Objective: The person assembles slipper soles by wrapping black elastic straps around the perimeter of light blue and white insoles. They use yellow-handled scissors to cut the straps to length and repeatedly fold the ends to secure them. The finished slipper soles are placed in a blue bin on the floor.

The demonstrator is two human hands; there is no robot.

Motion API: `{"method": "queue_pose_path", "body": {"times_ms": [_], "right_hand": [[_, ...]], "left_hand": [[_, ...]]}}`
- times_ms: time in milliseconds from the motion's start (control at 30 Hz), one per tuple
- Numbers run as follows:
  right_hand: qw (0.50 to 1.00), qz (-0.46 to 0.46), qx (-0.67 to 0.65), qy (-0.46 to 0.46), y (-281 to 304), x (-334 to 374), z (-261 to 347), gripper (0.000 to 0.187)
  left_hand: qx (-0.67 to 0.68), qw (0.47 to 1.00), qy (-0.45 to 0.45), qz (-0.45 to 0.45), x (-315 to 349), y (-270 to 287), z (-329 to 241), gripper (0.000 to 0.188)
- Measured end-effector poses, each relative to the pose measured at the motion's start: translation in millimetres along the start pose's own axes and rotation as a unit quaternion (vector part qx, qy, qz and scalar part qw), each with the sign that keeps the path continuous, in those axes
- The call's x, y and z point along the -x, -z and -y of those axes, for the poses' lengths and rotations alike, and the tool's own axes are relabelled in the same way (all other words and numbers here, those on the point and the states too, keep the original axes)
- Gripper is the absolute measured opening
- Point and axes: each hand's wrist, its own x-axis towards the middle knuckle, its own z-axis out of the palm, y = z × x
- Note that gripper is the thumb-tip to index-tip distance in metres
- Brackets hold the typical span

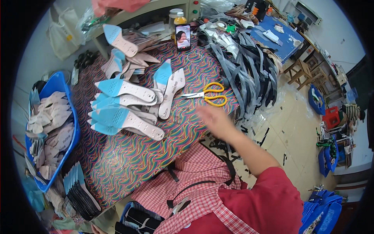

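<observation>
Two hands are showing. Right hand (pixel 212 119), centre of frame: blurring near the table edge; cannot tell whether its fingers are curling or spreading. Left hand (pixel 97 229), bottom edge toward lower left: only a sliver is showing, so finger state is likewise unreadable. Scissors (pixel 203 94) are lying just above the right hand, yellow handles pointing right, steel blades pointing left.

Labels: a pale insole (pixel 171 93) left of the scissors is bearing dark print along its length. The insole pile (pixel 128 93), left of centre, is displaying rows of small print on its light-blue pointed ends and dotted marks on its pale ends; the pieces are overlapping, tips pointing mostly left.

Outward: patterned cloth (pixel 117 167) is running beneath in multicoloured waves. Phone (pixel 182 38), upper centre, is standing upright, its screen glowing. Blue bin (pixel 76 130), left edge, is holding pale printed pieces. Black box (pixel 255 9), upper right, is carrying orange lettering.
</observation>
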Motion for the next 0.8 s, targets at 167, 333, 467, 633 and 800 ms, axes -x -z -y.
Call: {"method": "queue_pose_path", "body": {"times_ms": [167,333,467,633,800], "right_hand": [[0.953,-0.262,0.135,0.067,107.3,-126.7,-122.4,0.027],[0.922,-0.245,0.299,-0.005,117.3,-252.4,-168.1,0.039],[0.896,-0.214,0.366,-0.136,92.0,-288.2,-191.0,0.046],[0.980,-0.124,0.063,-0.145,165.5,-292.7,-217.0,0.041],[0.927,-0.164,-0.333,-0.052,235.4,-236.9,-149.2,0.033]], "left_hand": [[-0.030,0.997,0.066,0.018,29.7,-0.3,-52.6,0.038],[-0.012,0.995,0.071,0.074,24.5,-11.3,-134.2,0.047],[0.069,0.987,0.001,0.146,15.5,-15.2,-126.3,0.038],[0.131,0.965,-0.020,0.228,34.3,-49.3,-267.3,0.034],[0.198,0.901,-0.122,0.365,79.7,-120.3,-437.4,0.030]]}}
